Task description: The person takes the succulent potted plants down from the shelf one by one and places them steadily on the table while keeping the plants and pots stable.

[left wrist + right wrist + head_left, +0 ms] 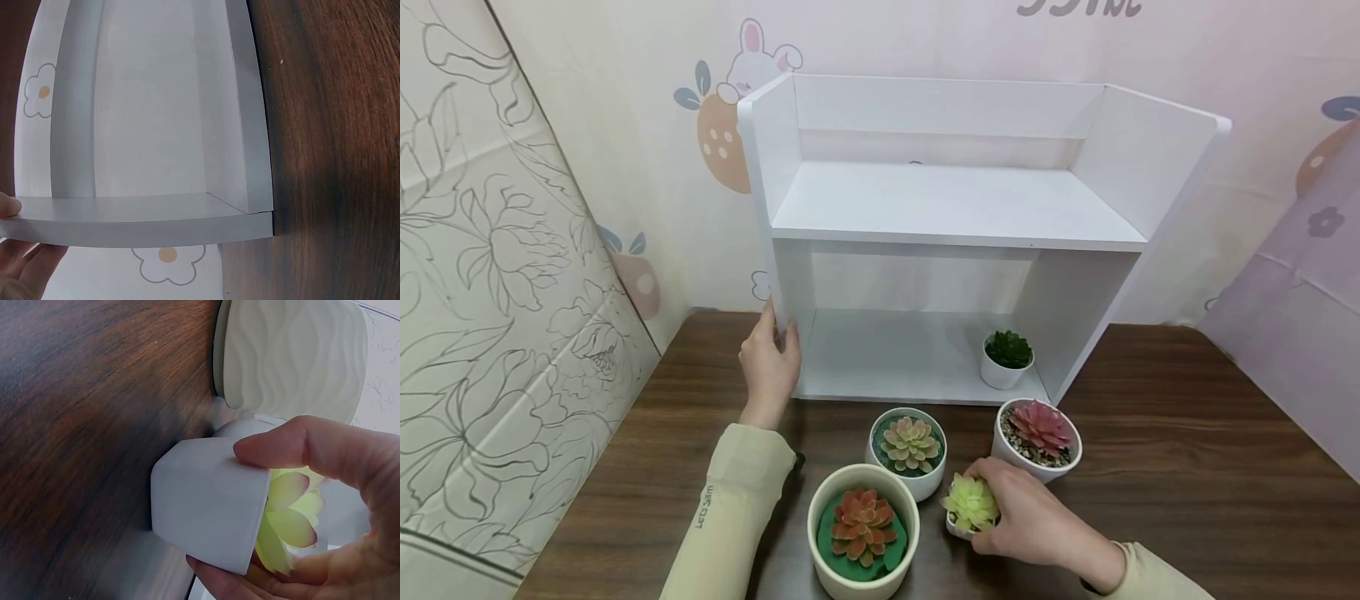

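My left hand (771,360) grips the left side panel of a white two-tier shelf (955,200). In the left wrist view, the thumb lies on one face of the panel (144,231) and the fingers on the other. My right hand (1037,517) holds a small white pot with a light green succulent (970,503) between thumb and fingers. The right wrist view shows the angular white pot (206,500) at the brown tabletop; whether it touches the wood I cannot tell. Beside that hand is a white pot with a pink succulent (1039,433).
A dark green succulent in a white pot (1006,358) stands at the lower shelf's right end. Before the shelf are a pale green succulent pot (908,450) and a larger cream pot with a red succulent (863,533). Patterned cloth walls (512,250) border the wooden table (1187,433).
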### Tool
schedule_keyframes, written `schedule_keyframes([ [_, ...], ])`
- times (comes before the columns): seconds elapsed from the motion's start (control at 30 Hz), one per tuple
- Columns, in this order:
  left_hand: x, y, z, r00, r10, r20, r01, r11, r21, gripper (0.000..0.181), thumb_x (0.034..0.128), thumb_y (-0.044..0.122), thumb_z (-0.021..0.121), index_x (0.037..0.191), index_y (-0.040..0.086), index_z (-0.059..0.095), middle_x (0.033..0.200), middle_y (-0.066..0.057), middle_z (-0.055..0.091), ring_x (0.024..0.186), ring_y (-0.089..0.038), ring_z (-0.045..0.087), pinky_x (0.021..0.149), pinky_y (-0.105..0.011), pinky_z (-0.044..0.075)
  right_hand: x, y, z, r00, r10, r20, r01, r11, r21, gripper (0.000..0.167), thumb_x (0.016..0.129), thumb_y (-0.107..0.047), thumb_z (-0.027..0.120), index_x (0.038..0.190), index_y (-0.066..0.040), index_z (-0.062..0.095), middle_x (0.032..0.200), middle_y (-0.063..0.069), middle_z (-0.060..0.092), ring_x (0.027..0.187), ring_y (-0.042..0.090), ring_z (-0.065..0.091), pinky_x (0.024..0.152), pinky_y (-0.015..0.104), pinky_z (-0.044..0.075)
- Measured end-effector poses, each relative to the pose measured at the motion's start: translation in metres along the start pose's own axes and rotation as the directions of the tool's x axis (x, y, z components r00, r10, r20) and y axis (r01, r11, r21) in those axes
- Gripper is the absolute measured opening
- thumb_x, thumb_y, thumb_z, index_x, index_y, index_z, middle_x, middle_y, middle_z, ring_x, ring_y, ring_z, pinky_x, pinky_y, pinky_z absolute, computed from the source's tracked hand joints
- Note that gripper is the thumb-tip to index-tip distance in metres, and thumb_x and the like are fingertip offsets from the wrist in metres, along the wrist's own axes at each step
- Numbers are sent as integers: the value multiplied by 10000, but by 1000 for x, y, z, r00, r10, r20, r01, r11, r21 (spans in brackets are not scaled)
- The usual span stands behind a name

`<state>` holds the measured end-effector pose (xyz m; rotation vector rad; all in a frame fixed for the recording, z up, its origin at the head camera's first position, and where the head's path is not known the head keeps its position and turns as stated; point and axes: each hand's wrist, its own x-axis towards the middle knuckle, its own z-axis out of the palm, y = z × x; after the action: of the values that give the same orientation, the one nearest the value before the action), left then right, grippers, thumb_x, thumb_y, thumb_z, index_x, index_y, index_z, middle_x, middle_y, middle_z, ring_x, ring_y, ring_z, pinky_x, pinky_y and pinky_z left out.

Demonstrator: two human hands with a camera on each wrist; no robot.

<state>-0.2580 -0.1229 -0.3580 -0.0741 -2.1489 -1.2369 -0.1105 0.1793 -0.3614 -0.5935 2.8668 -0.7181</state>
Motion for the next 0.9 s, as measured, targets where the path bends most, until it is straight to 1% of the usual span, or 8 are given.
schedule_keyframes([
  [0.4, 0, 0, 0, 1000, -5, 2, 5, 1000, -1, 463, 954, 76, 536, 1408, 37, 454, 1303, -222, 581, 1125, -366, 616, 870, -445, 535, -1, 0, 0, 1000, 16, 14, -16, 1000, 17, 529, 570, -168, 830, 1034, -93, 587, 880, -72, 541, 780, 54, 483, 648, 233, 417],
  [0.63, -1, 0, 0, 1000, -7, 2, 7, 1000, -1, 466, 951, 66, 536, 1410, 51, 455, 1296, -218, 588, 1120, -360, 619, 866, -448, 537, -3, 0, 1, 1000, 11, -4, -11, 1000, -3, 537, 579, -178, 834, 1051, -93, 592, 894, -77, 547, 793, 56, 487, 663, 241, 423],
  [0.73, -1, 0, 0, 1000, -5, 2, 5, 1000, -1, 468, 949, 62, 537, 1409, 52, 456, 1295, -219, 589, 1121, -363, 618, 865, -450, 537, -4, 0, 0, 1000, 7, -7, -7, 1000, -9, 565, 583, -220, 856, 1068, -96, 595, 913, -75, 560, 809, 60, 502, 675, 249, 435],
  [0.9, 0, -1, -1, 1000, -1, -2, 1, 1000, -3, 468, 949, 60, 534, 1410, 50, 454, 1296, -218, 588, 1126, -361, 616, 867, -451, 536, -5, -1, -3, 1000, 4, -13, -4, 1000, -17, 663, 588, -355, 883, 1126, -93, 596, 995, -50, 597, 859, 76, 538, 712, 274, 463],
])
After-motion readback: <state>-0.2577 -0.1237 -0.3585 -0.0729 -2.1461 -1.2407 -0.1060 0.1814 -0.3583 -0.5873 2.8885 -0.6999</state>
